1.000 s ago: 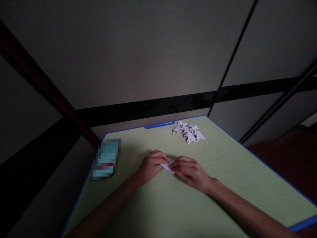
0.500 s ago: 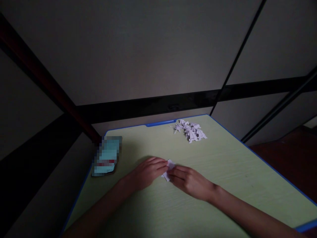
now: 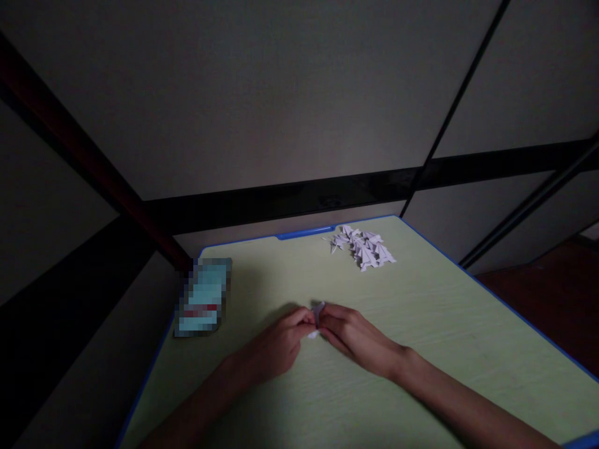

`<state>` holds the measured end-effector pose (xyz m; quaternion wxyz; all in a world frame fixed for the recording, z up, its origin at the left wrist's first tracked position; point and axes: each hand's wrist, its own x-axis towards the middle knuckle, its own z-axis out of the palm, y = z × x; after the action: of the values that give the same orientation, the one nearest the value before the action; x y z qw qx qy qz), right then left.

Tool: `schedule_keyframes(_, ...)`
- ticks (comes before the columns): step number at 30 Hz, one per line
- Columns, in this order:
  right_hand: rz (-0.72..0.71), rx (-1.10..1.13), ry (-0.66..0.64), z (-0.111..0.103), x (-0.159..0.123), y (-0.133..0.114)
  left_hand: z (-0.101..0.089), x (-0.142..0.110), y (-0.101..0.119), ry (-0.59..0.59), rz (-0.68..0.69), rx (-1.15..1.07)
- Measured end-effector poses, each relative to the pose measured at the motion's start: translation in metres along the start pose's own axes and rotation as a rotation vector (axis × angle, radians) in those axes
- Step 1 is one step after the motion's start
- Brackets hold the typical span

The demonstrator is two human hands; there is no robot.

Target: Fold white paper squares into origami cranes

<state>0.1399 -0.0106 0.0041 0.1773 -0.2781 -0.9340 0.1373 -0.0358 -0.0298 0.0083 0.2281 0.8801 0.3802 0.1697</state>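
Observation:
A small folded white paper is pinched between my two hands, just over the middle of the table. My left hand has its thumb and forefinger closed on the paper's left side. From the other side, my right hand grips it with fingers pressed together. Most of the paper is hidden by the fingers; only its top end and a bit at the bottom show. Beyond my hands lies a pile of folded white paper figures with pointed shapes.
At the table's left edge lies a phone-like flat object with a blurred, lit face. A blue handle-like strip sits on the far edge. Behind the table stand grey panels with a black band.
My left fingers, which lay flat over the paper, have curled into a pinch. The paper now stands up between both hands instead of lying flat.

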Motion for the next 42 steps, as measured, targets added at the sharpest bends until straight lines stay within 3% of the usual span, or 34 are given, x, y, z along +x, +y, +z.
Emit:
schedule_keyframes(5, 0.129, 0.273, 0.006, -0.002, 0.003, 0.003, -0.005, 0.014, -0.001, -0.011, -0.131, -0.202)
schedule_keyframes(12, 0.196, 0.435, 0.106, 0.003, 0.002, 0.007, 0.009, 0.024, -0.012, 0.067, -0.276, -0.387)
schedule_keyframes(17, 0.234, 0.5, 0.121, 0.005, 0.001, 0.008, 0.009, 0.024, -0.012, 0.06, -0.271, -0.371)
schedule_keyframes(23, 0.222, 0.517, 0.08, 0.004, 0.001, 0.004, 0.001, 0.026, -0.009, -0.052, -0.264, -0.374)
schedule_keyframes(32, 0.269, 0.477, 0.055, -0.001, 0.002, -0.007, 0.002, 0.026, -0.005, -0.051, -0.283, -0.28)
schedule_keyframes(37, 0.24, 0.455, 0.067, 0.004, 0.001, -0.001, 0.005, 0.027, -0.007, -0.005, -0.341, -0.22)
schedule_keyframes(42, 0.203, 0.497, 0.046, 0.001, 0.006, 0.013, 0.005, 0.03, -0.015, -0.049, -0.312, -0.25)
